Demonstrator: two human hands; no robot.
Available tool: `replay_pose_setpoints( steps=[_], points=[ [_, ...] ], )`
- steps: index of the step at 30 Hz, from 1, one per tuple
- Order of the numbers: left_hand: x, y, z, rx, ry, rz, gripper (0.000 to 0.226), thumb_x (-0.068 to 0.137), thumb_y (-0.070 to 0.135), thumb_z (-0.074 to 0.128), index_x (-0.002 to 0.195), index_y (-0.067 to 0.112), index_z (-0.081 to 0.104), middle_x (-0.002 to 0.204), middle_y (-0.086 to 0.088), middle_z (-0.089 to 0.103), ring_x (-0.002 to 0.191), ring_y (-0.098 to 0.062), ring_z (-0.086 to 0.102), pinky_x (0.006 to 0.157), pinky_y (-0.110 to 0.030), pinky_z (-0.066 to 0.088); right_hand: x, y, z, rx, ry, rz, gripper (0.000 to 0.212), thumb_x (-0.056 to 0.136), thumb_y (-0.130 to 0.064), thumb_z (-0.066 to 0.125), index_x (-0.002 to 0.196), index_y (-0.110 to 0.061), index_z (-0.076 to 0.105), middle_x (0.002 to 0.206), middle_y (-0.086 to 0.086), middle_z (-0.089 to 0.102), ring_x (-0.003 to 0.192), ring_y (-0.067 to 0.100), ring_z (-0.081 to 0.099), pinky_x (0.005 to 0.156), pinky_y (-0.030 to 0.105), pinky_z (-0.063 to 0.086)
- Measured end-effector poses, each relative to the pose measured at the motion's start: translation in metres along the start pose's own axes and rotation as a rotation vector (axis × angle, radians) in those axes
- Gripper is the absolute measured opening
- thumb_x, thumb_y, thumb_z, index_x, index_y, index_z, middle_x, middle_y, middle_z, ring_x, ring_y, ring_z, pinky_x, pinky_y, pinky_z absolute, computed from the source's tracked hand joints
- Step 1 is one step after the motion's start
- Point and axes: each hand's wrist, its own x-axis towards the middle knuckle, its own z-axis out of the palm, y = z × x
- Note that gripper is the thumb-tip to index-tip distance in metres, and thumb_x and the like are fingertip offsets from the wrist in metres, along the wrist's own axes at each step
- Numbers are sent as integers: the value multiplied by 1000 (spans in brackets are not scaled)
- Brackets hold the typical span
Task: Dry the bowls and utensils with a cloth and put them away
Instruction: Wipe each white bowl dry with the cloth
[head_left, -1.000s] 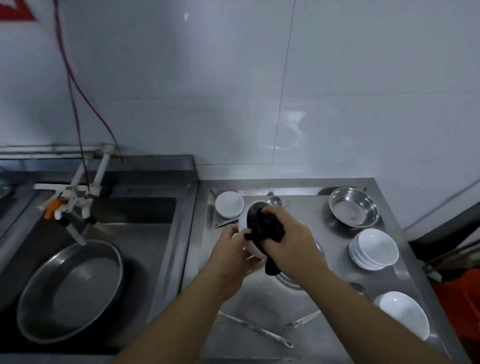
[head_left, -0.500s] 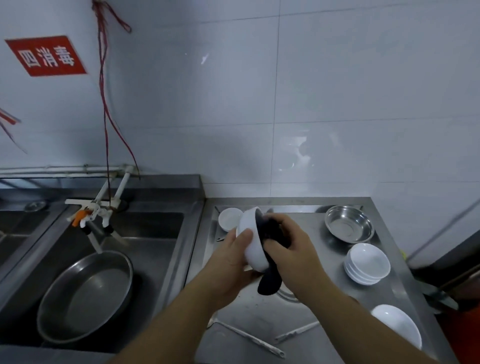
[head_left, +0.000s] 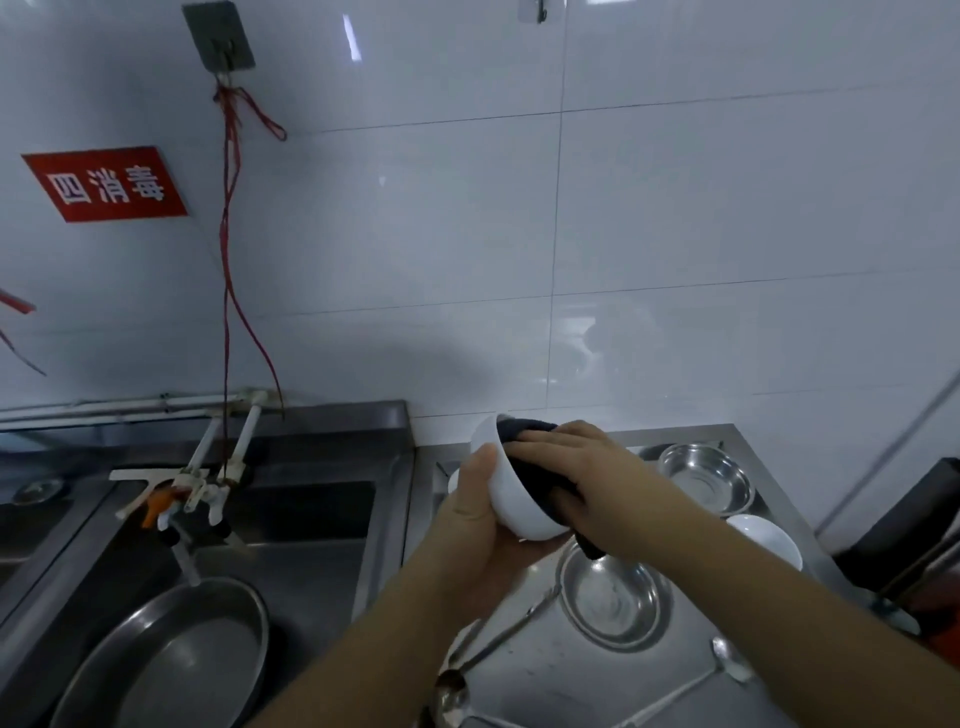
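Two hands work a white bowl (head_left: 511, 488) held tilted above the steel bench (head_left: 691, 670). Left hand (head_left: 475, 535) cups and grips the bowl's outer wall, thumb on its rim. Right hand (head_left: 576, 478) presses a dark cloth (head_left: 540, 475) into the bowl, fingers nearly straight, cloth end hanging beneath. Below the bowl lie a steel dish (head_left: 613, 603) and a ladle (head_left: 470, 670); right of the bowl, a second steel dish (head_left: 706, 480).

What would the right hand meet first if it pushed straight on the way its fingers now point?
The right hand has its fingers pointing left into the tilted white bowl, pressing the dark cloth. Going straight on, it would most likely meet the bowl's inner wall through the cloth, with the left hand backing it.
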Motion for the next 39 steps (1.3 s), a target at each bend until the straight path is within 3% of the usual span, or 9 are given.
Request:
replay_pose_setpoints(
  steps=[6,10,14,18,23,28,33,36,39],
  points=[
    [8,34,-35,253,-22,87,99,75,69,78,150,12,49,139,-25,66,128,-43,64,94,-54,59,34,-49,-5,65,-186,287,13,99,-35,43,98,-26,53,85,-1,71,75,20,67,72,39,59],
    [13,40,-48,294,-156,91,104,79,63,82,154,4,39,140,-37,55,128,-60,54,94,-61,54,38,-56,-16,598,-208,566,25,88,-29,60,100,-13,73,94,14,78,85,29,76,83,48,61],
    [14,38,-53,376,-280,83,103,84,62,78,154,0,37,140,-42,49,129,-65,49,104,-73,46,23,-58,-9,1202,-123,768,12,86,-16,70,85,-10,79,83,15,75,69,24,73,59,29,58],
    [15,29,-53,370,-342,88,106,86,62,76,155,-6,32,143,-44,45,135,-63,45,112,-74,39,17,-59,6,1600,-24,877,29,64,-29,76,76,-4,83,86,19,77,67,29,76,56,31,59],
    [16,26,-45,336,-267,146,84,91,59,74,157,18,44,151,-23,55,139,-43,55,107,-46,54,29,-66,23,1989,328,822,36,83,-23,68,103,4,80,107,22,78,89,36,78,80,43,64],
    [19,14,-39,334,-153,110,76,87,58,79,151,27,52,144,-16,64,132,-35,63,99,-36,58,38,-63,32,1477,605,895,18,97,-13,63,100,-10,80,102,21,79,97,41,77,92,58,62],
    [23,22,-37,258,-97,78,97,76,63,85,155,22,45,146,-26,58,133,-48,59,100,-60,56,29,-41,23,358,199,504,25,95,-23,60,109,-37,73,87,-7,77,80,16,72,74,40,61],
    [24,30,-33,291,-62,58,112,69,70,85,155,12,41,143,-36,53,128,-55,57,95,-62,56,31,-32,3,257,-26,419,21,96,-20,53,103,-30,70,85,-4,74,75,22,72,63,38,57],
    [22,32,-30,253,-101,55,113,74,69,82,157,7,37,143,-37,54,129,-53,58,96,-59,56,32,-29,-9,397,-120,456,25,89,-34,54,96,-15,69,86,7,73,77,23,71,77,42,59]
  ],
)
